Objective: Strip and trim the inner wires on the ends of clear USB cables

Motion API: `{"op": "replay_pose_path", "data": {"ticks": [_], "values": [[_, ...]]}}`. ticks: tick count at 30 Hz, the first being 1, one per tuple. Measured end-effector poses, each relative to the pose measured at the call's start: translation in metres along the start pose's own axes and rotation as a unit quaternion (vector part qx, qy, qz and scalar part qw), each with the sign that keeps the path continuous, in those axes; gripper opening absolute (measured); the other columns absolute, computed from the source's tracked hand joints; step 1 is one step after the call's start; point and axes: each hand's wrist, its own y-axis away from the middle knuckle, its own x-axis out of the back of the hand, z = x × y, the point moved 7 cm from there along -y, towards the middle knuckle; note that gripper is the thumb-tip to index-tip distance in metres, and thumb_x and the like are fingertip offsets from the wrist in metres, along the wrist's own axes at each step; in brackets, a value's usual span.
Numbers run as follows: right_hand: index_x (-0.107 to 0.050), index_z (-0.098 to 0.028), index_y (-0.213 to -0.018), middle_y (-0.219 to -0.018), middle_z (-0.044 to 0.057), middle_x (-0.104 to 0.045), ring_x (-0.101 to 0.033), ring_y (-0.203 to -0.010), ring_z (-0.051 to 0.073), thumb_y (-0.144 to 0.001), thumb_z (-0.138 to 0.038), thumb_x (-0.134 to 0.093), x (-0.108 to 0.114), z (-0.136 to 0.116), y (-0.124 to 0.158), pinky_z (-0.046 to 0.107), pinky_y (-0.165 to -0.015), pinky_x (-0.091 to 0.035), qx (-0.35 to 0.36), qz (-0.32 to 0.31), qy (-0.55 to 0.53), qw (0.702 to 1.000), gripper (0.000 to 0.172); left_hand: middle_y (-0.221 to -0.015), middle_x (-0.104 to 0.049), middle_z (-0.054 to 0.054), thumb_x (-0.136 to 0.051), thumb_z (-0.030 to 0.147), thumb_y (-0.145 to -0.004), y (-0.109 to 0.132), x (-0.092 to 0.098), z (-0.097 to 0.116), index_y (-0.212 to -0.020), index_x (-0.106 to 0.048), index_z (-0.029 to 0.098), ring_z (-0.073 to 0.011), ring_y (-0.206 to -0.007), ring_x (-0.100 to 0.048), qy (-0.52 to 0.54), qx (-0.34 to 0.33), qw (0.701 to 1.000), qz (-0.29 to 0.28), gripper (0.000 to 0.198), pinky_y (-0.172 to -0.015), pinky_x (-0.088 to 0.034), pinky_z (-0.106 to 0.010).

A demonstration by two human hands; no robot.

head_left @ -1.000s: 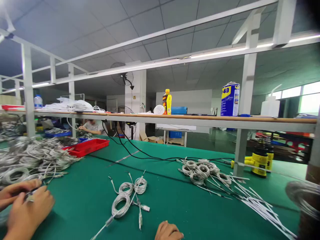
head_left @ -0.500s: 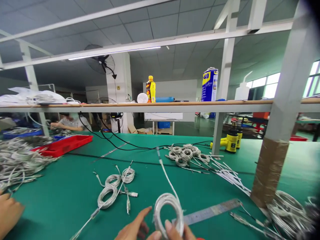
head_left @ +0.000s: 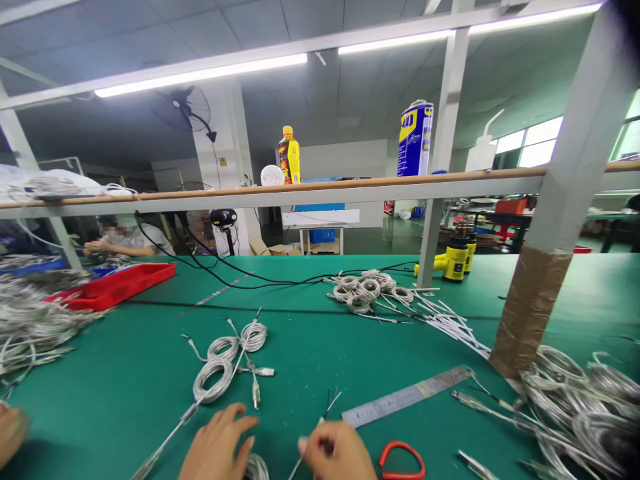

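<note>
At the bottom centre my left hand is curled over a coiled clear-jacketed cable, its thumb against the coil. Most of that coil is hidden by the hand and the frame edge. To its right, my right hand pinches the cable near its stripped end, where thin wires fan out past the fingers. Just beyond that end lies a steel ruler. Red-handled scissors or pliers show only a handle beside my right hand. More coiled cables with USB plugs lie ahead of my left hand.
Another person's hand is at the left edge. Piled cables, a red tray, and further coils surround the work area. Yellow heat guns stand behind a shelf post. White strips lie nearby.
The coil has come down from upright in my right hand to low under my left hand. My right hand now grips the cable's wire end. The view has tilted downward slightly.
</note>
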Motion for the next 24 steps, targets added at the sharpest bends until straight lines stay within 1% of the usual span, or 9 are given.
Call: {"op": "replay_pose_path", "data": {"ticks": [2,4,7,11,14,16,19,21,24], "values": [[-0.053,-0.018,-0.054,-0.04,-0.006,-0.036,-0.03,-0.034,0.007,-0.064,-0.051,-0.056,0.008,-0.013,-0.013,0.02,-0.036,-0.021,0.031,0.06,-0.048,0.997,0.035,-0.115,-0.056,-0.01,-0.039,0.02,-0.079,-0.006,-0.003,0.038,-0.097,-0.065,0.021,-0.0259,-0.105,-0.051,-0.021,-0.022,1.0,-0.002,0.031,-0.087,-0.038,-0.038],[-0.052,-0.016,-0.058,-0.042,-0.008,-0.032,-0.026,-0.034,0.006,-0.065,-0.057,-0.05,0.021,-0.019,-0.019,0.019,-0.035,-0.019,0.058,0.125,-0.099,0.986,0.042,-0.111,-0.058,-0.012,-0.041,0.019,-0.079,-0.013,-0.016,0.075,-0.097,-0.064,0.018,-0.0254,-0.099,-0.055,-0.035,-0.044,0.998,-0.011,0.03,-0.083,-0.042,-0.036],[-0.049,-0.016,-0.058,-0.042,-0.008,-0.03,-0.025,-0.035,0.005,-0.063,-0.061,-0.05,0.032,-0.01,-0.018,0.019,-0.035,-0.018,0.059,0.143,-0.116,0.981,0.046,-0.105,-0.06,-0.014,-0.041,0.013,-0.078,-0.024,-0.039,0.107,-0.091,-0.065,0.013,-0.0277,-0.086,-0.06,-0.055,-0.047,0.997,-0.019,0.027,-0.072,-0.046,-0.038],[-0.048,-0.015,-0.06,-0.044,-0.008,-0.033,-0.027,-0.035,0.005,-0.067,-0.058,-0.049,0.038,0.004,-0.016,0.018,-0.035,-0.019,0.044,0.112,-0.079,0.99,0.043,-0.102,-0.06,-0.014,-0.035,0.008,-0.079,-0.031,-0.057,0.108,-0.088,-0.064,0.012,-0.0256,-0.077,-0.063,-0.043,-0.052,0.997,-0.022,0.031,-0.063,-0.047,-0.034],[-0.05,-0.016,-0.07,-0.047,-0.007,-0.039,-0.031,-0.036,0.006,-0.069,-0.053,-0.05,0.041,0.009,-0.016,0.018,-0.036,-0.021,0.025,0.113,-0.071,0.991,0.038,-0.089,-0.064,-0.006,-0.038,0.016,-0.082,-0.033,-0.052,0.097,-0.087,-0.063,0.018,-0.0192,-0.073,-0.062,0.093,-0.056,0.994,0.022,0.026,-0.065,-0.045,-0.028],[-0.052,-0.015,-0.078,-0.051,-0.006,-0.043,-0.034,-0.038,0.006,-0.07,-0.051,-0.051,0.041,0.007,-0.017,0.018,-0.037,-0.023,0.021,0.104,-0.071,0.992,0.036,-0.075,-0.065,-0.004,-0.043,0.025,-0.08,-0.035,-0.05,0.088,-0.085,-0.064,0.017,-0.0166,-0.063,-0.059,0.248,-0.039,0.967,0.046,0.023,-0.06,-0.043,-0.025],[-0.058,-0.013,-0.083,-0.057,-0.003,-0.048,-0.035,-0.041,0.006,-0.072,-0.049,-0.051,0.036,-0.001,-0.017,0.019,-0.04,-0.026,0.043,0.051,-0.059,0.996,0.038,-0.063,-0.065,-0.003,-0.053,0.034,-0.074,-0.036,-0.057,0.084,-0.085,-0.066,0.014,-0.0146,-0.051,-0.054,0.423,-0.024,0.906,0.022,0.026,-0.051,-0.04,-0.023],[-0.063,-0.012,-0.079,-0.058,-0.001,-0.049,-0.035,-0.043,0.007,-0.074,-0.048,-0.05,0.035,-0.007,-0.017,0.02,-0.042,-0.027,0.069,0.034,-0.036,0.996,0.038,-0.06,-0.064,-0.002,-0.057,0.035,-0.071,-0.036,-0.059,0.088,-0.084,-0.067,0.014,-0.0141,-0.051,-0.053,0.479,-0.034,0.877,0.006,0.028,-0.051,-0.04,-0.022],[-0.066,-0.014,-0.067,-0.058,-0.001,-0.046,-0.037,-0.048,0.008,-0.075,-0.047,-0.05,0.04,-0.012,-0.016,0.021,-0.045,-0.029,0.099,0.048,-0.001,0.994,0.037,-0.057,-0.062,-0.002,-0.058,0.037,-0.071,-0.036,-0.059,0.093,-0.078,-0.069,0.014,-0.0142,-0.053,-0.052,0.509,-0.043,0.86,0.004,0.026,-0.052,-0.04,-0.021]]}}
